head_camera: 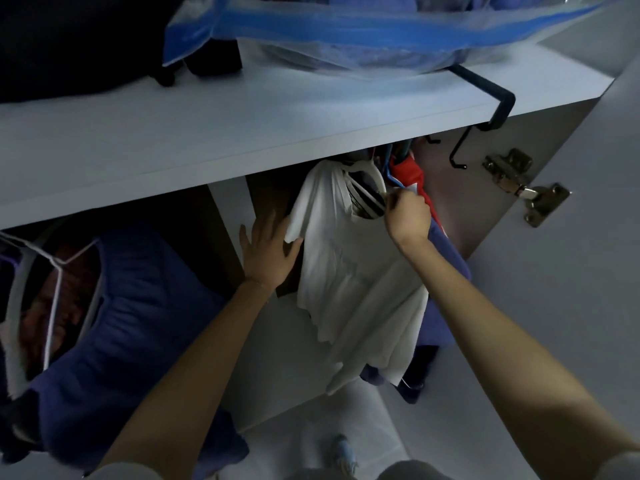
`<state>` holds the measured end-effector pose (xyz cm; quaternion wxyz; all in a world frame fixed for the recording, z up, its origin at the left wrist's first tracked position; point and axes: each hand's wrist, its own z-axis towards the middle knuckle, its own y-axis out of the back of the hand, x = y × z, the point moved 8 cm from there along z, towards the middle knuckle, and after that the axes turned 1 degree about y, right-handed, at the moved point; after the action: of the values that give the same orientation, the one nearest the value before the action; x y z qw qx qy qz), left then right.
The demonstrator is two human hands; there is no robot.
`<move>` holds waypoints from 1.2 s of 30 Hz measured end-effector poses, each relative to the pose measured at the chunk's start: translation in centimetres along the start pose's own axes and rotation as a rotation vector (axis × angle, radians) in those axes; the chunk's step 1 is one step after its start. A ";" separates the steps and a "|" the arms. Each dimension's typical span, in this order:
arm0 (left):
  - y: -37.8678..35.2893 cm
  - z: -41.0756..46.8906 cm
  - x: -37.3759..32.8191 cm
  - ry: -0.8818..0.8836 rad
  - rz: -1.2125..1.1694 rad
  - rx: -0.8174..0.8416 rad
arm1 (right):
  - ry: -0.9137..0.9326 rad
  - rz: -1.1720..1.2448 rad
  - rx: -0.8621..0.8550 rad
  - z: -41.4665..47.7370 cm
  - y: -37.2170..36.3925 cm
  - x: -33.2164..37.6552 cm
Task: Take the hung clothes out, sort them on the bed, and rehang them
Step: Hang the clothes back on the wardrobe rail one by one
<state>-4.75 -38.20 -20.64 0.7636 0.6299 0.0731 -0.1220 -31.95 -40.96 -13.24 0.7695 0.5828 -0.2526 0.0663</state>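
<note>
Two bare forearms reach up into the wardrobe, hands apart, with a white short-sleeved cotton T-shirt (346,271) hanging between them. The left hand (270,251) is flat and open, fingers spread, pressing against the shirt's left sleeve. The right hand (407,216) is curled tight at the right edge of the collar, gripping the shirt there beside the hangers that show in the neck opening. Just behind that fist hangs a red garment (408,174), with blue fabric (446,251) below the wrist. In the left compartment a dark blue top (138,323) hangs on a white wire hanger (55,271). Above runs a white shelf board (242,133) carrying a clear plastic bag with blue bands (346,29).
</note>
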 end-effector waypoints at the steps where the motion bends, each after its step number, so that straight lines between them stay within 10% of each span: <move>1: -0.1 0.1 0.0 0.002 0.006 0.001 | 0.007 0.002 -0.008 -0.1 -0.1 0.0; 14: -0.3 -1.6 -5.1 -0.194 -0.019 -0.012 | 0.333 0.076 -0.230 -10.7 4.0 -0.2; 36: -4.5 -24.5 -28.2 -0.778 -0.125 0.071 | -0.346 -0.255 -0.175 -40.6 13.8 -22.8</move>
<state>-32.07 -12.31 -22.18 0.7032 0.5568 -0.1877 -0.4003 -44.46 5.51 -19.83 0.7645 0.5437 -0.3100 -0.1545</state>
